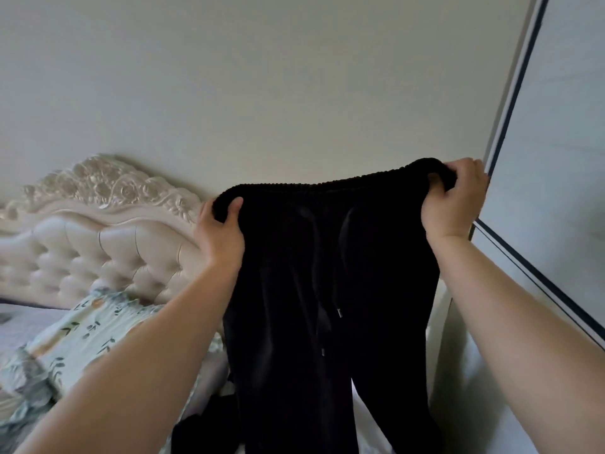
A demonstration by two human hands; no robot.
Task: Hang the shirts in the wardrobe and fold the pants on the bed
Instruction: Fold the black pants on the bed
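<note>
I hold the black drawstring pants [327,257] up in mid-air at the centre of my view, the legs hanging toward six o'clock. My left hand [219,231] is clamped on the ribbed waistband [327,186] at its nine o'clock end, and my right hand [455,198] is clenched round the two o'clock end. The tufted cream headboard [82,231] sits at nine o'clock with floral bedding [82,335] at eight, and a pale panel [556,158] with dark trim fills three o'clock.

I see both bare arms stretched fwd and up, well apart. L hand [219,231] at left, R hand [453,201] at right, slightly higher; each w/ fingers curled, gripping one end of the pants [294,273] waistband.
</note>
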